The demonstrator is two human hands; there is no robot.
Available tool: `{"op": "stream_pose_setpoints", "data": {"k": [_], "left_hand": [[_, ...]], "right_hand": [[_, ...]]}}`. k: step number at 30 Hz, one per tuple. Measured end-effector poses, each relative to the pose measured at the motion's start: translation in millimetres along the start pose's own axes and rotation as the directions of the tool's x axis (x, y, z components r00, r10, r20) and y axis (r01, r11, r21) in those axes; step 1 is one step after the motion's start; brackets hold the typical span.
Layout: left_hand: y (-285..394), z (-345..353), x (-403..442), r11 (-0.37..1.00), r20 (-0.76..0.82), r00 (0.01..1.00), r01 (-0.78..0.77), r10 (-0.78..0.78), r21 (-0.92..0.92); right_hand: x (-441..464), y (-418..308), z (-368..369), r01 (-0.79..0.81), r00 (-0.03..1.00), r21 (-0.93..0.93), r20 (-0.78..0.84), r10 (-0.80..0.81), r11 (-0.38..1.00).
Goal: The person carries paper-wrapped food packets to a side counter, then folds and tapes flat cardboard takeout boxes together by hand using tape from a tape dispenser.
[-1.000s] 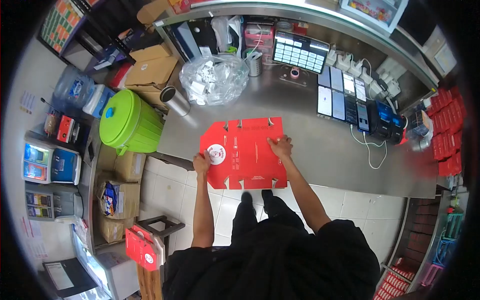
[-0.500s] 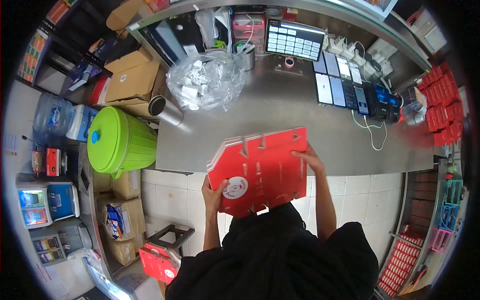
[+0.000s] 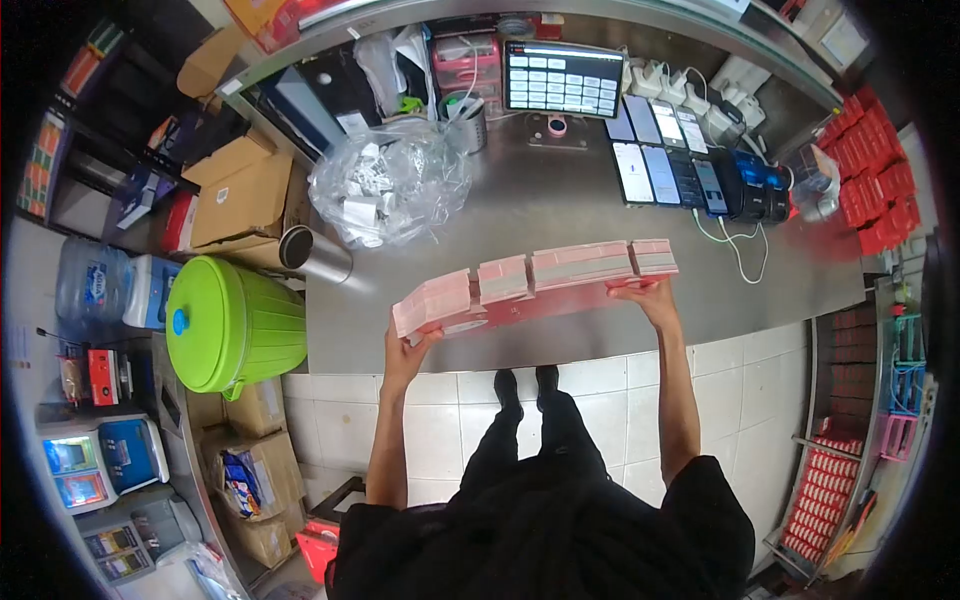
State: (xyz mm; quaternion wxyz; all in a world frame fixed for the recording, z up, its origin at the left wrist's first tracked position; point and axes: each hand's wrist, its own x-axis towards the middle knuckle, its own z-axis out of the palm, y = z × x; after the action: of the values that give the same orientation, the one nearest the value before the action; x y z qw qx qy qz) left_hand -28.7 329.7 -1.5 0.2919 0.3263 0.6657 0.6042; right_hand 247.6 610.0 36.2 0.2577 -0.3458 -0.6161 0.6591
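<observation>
Between my two hands is a thick stack of flat red cardboard box blanks [image 3: 560, 268], its pale layered edges turned up toward me. My left hand [image 3: 408, 352] grips its left end from below, thumb on the near face. At the right end, my right hand [image 3: 650, 300] holds the near lower side, fingers partly hidden beneath. The stack is over the front part of the steel counter [image 3: 540, 200]; whether its lower edge touches the metal I cannot tell.
On the counter stand a clear plastic bag of paper scraps [image 3: 385, 185], a steel tumbler [image 3: 318, 255], a tablet [image 3: 563, 80] and several phones [image 3: 660, 170] with cables. A green lidded bin [image 3: 235, 325] is at left. Red folded boxes [image 3: 870, 160] are stacked at right.
The stack has moved away from my body, up over the counter. It has tilted from showing its broad red printed face to showing its layered edges. Both arms have stretched forward.
</observation>
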Motion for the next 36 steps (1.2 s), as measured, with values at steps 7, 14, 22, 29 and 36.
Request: {"op": "stream_pose_setpoints", "data": {"k": [7,14,22,29,36], "left_hand": [[28.4,11.8,19.6,0.985,-0.060,0.991,-0.127,0.120,-0.120],[-5.6,21.8,19.5,0.980,-0.239,0.971,-0.066,0.020,-0.186],[-5.4,25.7,18.5,0.965,-0.325,0.908,-0.240,0.262,0.107],[5.3,23.1,55.5,0.987,-0.323,0.945,-0.001,0.054,0.163],[-15.2,74.4,116.3,0.870,-0.073,0.987,0.161,-0.143,0.467]], "right_hand": [[-1.3,-3.4,2.0,0.167,0.986,0.044,0.022,-0.168,0.985],[17.9,49.6,-9.1,-0.173,0.985,0.025,-0.005,0.173,0.985],[10.0,39.2,1.9,0.126,0.985,0.042,-0.122,-0.120,0.991],[14.9,-4.9,15.6,-0.020,0.993,0.008,-0.115,0.021,1.000],[-55.8,53.2,4.2,-0.302,0.812,0.202,-0.458,0.363,0.932]]}}
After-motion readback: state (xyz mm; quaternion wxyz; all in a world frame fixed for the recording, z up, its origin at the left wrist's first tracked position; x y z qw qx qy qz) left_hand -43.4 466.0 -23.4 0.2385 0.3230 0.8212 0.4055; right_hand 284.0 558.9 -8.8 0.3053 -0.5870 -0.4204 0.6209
